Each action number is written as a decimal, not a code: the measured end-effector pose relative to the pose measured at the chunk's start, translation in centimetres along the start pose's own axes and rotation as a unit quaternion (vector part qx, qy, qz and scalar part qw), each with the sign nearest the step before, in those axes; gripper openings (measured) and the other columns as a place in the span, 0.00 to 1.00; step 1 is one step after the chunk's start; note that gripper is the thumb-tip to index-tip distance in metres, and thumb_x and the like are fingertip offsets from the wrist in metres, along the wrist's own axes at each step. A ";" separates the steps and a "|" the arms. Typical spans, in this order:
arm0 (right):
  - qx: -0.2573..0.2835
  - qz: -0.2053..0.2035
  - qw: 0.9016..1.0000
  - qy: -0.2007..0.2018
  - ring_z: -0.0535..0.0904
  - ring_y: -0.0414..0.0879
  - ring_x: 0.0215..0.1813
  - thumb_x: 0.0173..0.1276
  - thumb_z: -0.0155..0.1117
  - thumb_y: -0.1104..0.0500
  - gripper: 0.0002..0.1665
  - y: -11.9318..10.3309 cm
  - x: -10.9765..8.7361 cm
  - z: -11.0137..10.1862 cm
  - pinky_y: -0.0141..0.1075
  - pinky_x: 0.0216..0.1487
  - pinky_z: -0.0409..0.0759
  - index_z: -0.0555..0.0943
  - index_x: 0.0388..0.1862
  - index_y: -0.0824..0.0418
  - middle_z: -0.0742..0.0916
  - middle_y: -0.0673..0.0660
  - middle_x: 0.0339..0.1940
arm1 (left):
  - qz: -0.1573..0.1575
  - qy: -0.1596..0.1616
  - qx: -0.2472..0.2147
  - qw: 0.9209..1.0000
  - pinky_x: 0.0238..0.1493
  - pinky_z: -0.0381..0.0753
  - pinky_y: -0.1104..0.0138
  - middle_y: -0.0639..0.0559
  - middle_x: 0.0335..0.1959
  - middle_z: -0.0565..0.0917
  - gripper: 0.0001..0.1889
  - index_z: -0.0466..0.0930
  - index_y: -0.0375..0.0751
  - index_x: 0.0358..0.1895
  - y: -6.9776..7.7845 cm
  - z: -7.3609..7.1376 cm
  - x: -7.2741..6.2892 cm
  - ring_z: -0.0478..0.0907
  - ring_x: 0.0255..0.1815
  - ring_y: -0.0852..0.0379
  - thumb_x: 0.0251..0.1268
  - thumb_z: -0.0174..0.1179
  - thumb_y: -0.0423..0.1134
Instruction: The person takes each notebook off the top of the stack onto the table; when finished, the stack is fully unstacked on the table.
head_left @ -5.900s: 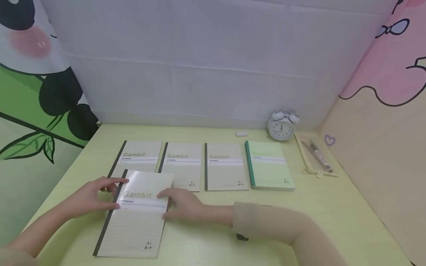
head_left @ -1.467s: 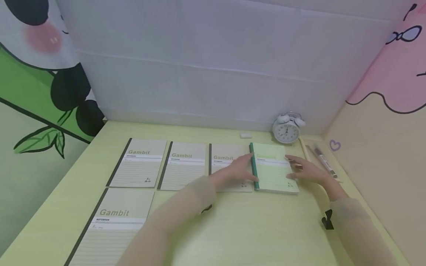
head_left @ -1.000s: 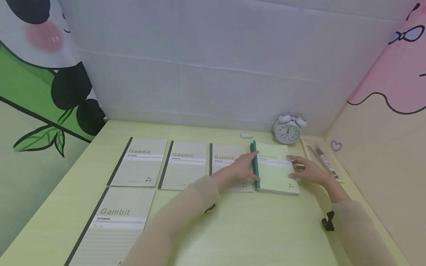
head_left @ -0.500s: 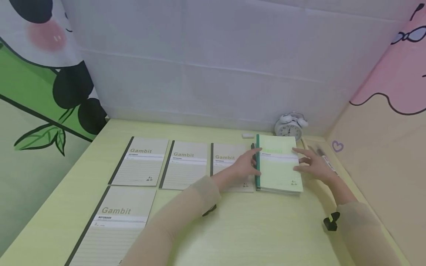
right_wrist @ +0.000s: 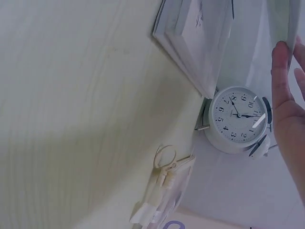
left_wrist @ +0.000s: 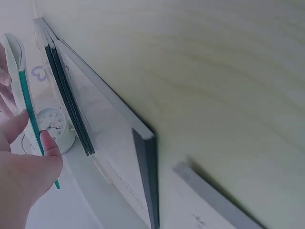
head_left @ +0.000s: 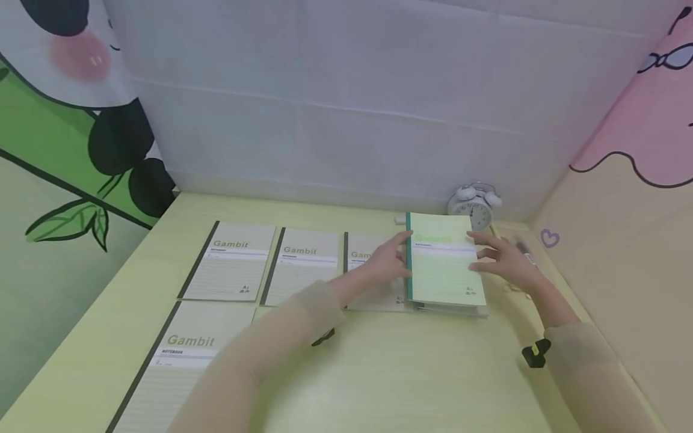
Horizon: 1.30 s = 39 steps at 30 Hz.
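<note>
A light green notebook (head_left: 441,264) with a green spine is raised above the table, between my two hands. My left hand (head_left: 387,258) pinches its spine edge with thumb and fingers. On its opposite edge my right hand (head_left: 509,261) holds with thumb and fingers. In the left wrist view the green spine (left_wrist: 29,102) is clear of the dark-spined notebooks (left_wrist: 69,100) stacked below. Only a front strip of that stack (head_left: 460,310) shows in the head view. My left forearm passes over part of a grey-covered notebook (head_left: 373,294) beside it.
More grey-covered notebooks (head_left: 230,264) with dark spines lie in a row to the left, one (head_left: 189,355) in front. Behind stand a white alarm clock (head_left: 473,207) and a white eraser (head_left: 400,220). A zip pouch (right_wrist: 167,191) with a pen lies at the right.
Both hands moved from the front-left grey notebook to the green one. They took hold of it, lifted it off the stack and shifted it slightly left in the last half second.
</note>
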State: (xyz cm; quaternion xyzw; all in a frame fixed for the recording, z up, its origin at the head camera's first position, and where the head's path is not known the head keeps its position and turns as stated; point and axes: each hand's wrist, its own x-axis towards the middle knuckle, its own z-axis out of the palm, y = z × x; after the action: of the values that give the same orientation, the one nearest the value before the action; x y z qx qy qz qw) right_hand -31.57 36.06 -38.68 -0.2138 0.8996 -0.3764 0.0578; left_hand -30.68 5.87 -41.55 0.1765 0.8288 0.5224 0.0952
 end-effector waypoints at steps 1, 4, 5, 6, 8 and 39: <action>-0.004 0.001 1.000 -0.001 0.74 0.40 0.54 0.61 0.68 0.51 0.44 -0.2 0.1 0.0 0.27 0.46 0.77 0.59 0.74 0.50 0.68 0.58 0.70 | 0.000 0.000 -0.005 1.000 0.34 0.80 0.69 0.51 0.72 0.61 0.52 0.48 0.56 0.75 -0.1 -0.2 -0.1 0.76 0.47 0.57 0.47 0.68 0.26; -0.005 0.006 1.000 -0.009 0.75 0.36 0.53 0.59 0.69 0.48 0.45 -1.0 0.4 0.2 0.27 0.45 0.78 0.61 0.73 0.48 0.67 0.57 0.70 | 0.003 0.002 -0.014 1.000 0.35 0.80 0.68 0.50 0.69 0.63 0.51 0.50 0.57 0.74 -0.7 -0.9 -0.5 0.76 0.45 0.59 0.48 0.68 0.26; -0.004 0.007 1.000 -0.010 0.75 0.37 0.53 0.59 0.69 0.48 0.45 -1.3 0.5 0.3 0.27 0.45 0.78 0.61 0.73 0.49 0.67 0.57 0.69 | 0.004 0.003 -0.015 1.000 0.35 0.80 0.68 0.50 0.69 0.64 0.51 0.50 0.57 0.74 -0.8 -1.1 -0.6 0.76 0.44 0.59 0.49 0.68 0.27; -0.003 0.007 1.000 -0.011 0.76 0.39 0.53 0.58 0.70 0.48 0.45 -1.7 0.5 0.4 0.27 0.45 0.78 0.62 0.72 0.50 0.68 0.58 0.68 | 0.008 0.005 -0.014 1.000 0.35 0.80 0.68 0.49 0.68 0.65 0.50 0.50 0.56 0.74 -0.8 -1.4 -0.8 0.76 0.43 0.59 0.49 0.68 0.27; -0.010 0.010 1.000 -0.009 0.76 0.44 0.54 0.57 0.71 0.47 0.45 -2.6 0.5 0.6 0.29 0.46 0.79 0.64 0.72 0.50 0.70 0.58 0.66 | 0.011 0.008 -0.004 1.000 0.35 0.80 0.69 0.48 0.66 0.66 0.49 0.51 0.55 0.74 -0.8 -2.1 -1.2 0.77 0.42 0.60 0.50 0.68 0.29; 0.091 -0.037 0.995 -0.016 0.77 0.50 0.46 0.56 0.71 0.61 0.37 -11.2 1.0 5.4 0.29 0.43 0.80 0.71 0.66 0.54 0.77 0.59 0.48 | 0.055 0.075 0.069 0.993 0.42 0.79 0.67 0.52 0.42 0.78 0.37 0.65 0.54 0.69 0.2 -10.5 -8.7 0.76 0.36 0.57 0.54 0.68 0.36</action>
State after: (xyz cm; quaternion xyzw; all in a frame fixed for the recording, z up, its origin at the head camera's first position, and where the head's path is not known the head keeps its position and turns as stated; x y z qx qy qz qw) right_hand -27.19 25.14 -34.55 -0.2471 0.8519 -0.4552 0.0778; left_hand -26.19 -6.22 -37.00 0.1883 0.8567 0.4801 -0.0083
